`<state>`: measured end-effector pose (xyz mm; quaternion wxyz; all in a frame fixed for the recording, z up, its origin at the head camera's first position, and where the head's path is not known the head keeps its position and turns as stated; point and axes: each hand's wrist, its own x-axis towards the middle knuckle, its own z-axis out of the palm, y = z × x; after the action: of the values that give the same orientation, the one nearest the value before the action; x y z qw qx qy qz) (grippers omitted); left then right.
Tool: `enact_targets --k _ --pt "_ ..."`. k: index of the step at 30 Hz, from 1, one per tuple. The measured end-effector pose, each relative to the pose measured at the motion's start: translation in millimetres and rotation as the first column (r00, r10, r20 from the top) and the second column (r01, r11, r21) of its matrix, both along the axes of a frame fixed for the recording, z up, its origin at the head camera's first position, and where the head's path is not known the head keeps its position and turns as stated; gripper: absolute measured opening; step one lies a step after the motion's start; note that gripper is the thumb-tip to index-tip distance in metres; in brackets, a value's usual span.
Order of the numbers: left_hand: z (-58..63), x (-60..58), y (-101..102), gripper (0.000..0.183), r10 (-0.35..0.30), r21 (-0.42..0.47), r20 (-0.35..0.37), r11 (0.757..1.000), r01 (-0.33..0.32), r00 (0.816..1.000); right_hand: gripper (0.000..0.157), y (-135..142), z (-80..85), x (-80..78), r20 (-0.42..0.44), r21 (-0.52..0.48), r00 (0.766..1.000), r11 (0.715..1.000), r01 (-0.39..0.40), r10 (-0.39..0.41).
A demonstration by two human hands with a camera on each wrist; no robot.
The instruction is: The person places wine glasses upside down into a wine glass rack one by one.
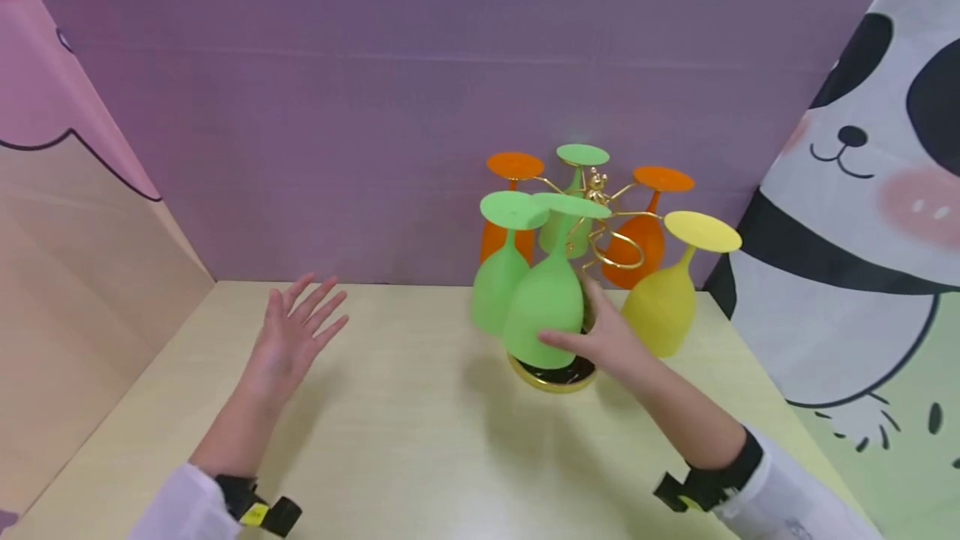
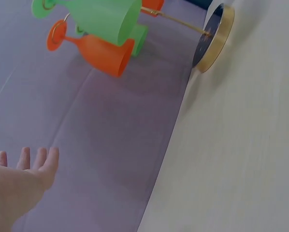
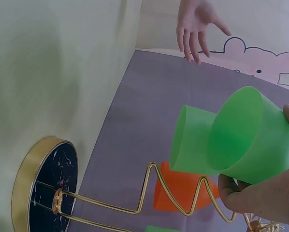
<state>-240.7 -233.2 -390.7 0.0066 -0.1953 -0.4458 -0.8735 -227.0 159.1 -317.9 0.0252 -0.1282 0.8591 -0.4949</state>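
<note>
My right hand [image 1: 600, 336] grips the bowl of a light green goblet [image 1: 547, 315] that is upside down, foot upward, in front of the gold rack. The right wrist view shows the thumb and fingers around the green bowl [image 3: 272, 145], its open mouth visible. A second green goblet [image 1: 497, 294] hangs just left of it, and the two feet overlap in the head view. My left hand [image 1: 292, 344] is held up at the left, palm showing and fingers spread, holding nothing. In the left wrist view the left hand [image 2: 21, 188] is apart from the goblets.
The rack's round base [image 1: 555, 386] with a gold rim stands on the pale table [image 1: 405, 440]. Around the rack hang a yellow goblet [image 1: 660, 311], two orange goblets [image 1: 637, 248] and a green goblet [image 1: 551, 240] at the back. A purple cloth wall [image 1: 337, 148] rises behind.
</note>
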Motion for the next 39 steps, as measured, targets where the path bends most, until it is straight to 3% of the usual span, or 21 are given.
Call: enact_targets --k 4,8,10,12,17,18,20,22,25,27,31,34,39 --pt "3.3 3.8 -6.0 0.047 0.151 -0.114 0.034 0.983 -0.146 0.988 0.103 1.7 -1.1 -3.1 -0.011 0.01 1.0 1.0 0.019 -0.019" --pt "5.3 7.3 -9.3 0.043 0.261 -0.265 0.014 0.932 -0.248 0.965 0.103 3.6 -1.9 -5.0 -0.02 0.013 0.999 0.999 0.039 -0.038" --pt "5.0 9.2 -10.6 0.042 0.302 -0.353 -0.018 0.89 -0.289 0.953 0.103 4.7 -2.0 -5.5 -0.023 0.012 0.999 0.999 0.043 -0.043" --pt "3.7 10.8 -12.3 0.043 0.335 -0.452 -0.075 0.828 -0.331 0.939 0.102 5.8 -2.1 -5.9 -0.027 0.003 0.999 0.999 0.044 -0.043" --pt "-2.0 14.4 -16.0 0.05 0.368 -0.664 -0.234 0.615 -0.425 0.9 0.103 8.8 -3.2 -6.8 -0.026 0.008 0.998 0.998 0.058 -0.058" --pt "-3.2 14.9 -16.4 0.052 0.369 -0.681 -0.255 0.588 -0.436 0.894 0.104 9.4 -3.6 -6.8 -0.022 0.012 0.998 0.998 0.064 -0.063" --pt "-5.6 16.0 -16.8 0.054 0.372 -0.7 -0.277 0.553 -0.451 0.886 0.106 10.5 -4.1 -6.6 -0.016 0.017 0.997 0.997 0.073 -0.073" --pt "-7.6 17.4 -16.2 0.056 0.377 -0.708 -0.268 0.547 -0.446 0.887 0.107 11.7 -4.7 -6.6 -0.01 0.018 0.997 0.997 0.081 -0.081" --pt "-9.8 20.3 -14.6 0.059 0.38 -0.735 -0.265 0.516 -0.441 0.886 0.107 13.3 -5.6 -6.5 -0.007 0.018 0.996 0.995 0.093 -0.093" --pt "-10.8 22.7 -13.2 0.062 0.382 -0.753 -0.282 0.48 -0.45 0.88 0.107 14.4 -6.5 -6.7 -0.009 0.021 0.995 0.995 0.101 -0.101" --pt "-12.0 28.3 -9.5 0.068 0.392 -0.777 -0.372 0.364 -0.513 0.841 0.106 16.9 -9.0 -7.3 -0.018 0.036 0.993 0.992 0.12 -0.12" --pt "-14.4 32.7 -6.0 0.07 0.379 -0.784 -0.458 0.254 -0.567 0.804 0.106 18.6 -10.8 -8.1 -0.023 0.045 0.991 0.99 0.131 -0.13" --pt "-20.7 35.5 -0.6 0.074 0.303 -0.762 -0.603 0.054 -0.645 0.738 0.106 20.4 -12.6 -8.8 -0.041 0.022 0.99 0.99 0.138 -0.137"
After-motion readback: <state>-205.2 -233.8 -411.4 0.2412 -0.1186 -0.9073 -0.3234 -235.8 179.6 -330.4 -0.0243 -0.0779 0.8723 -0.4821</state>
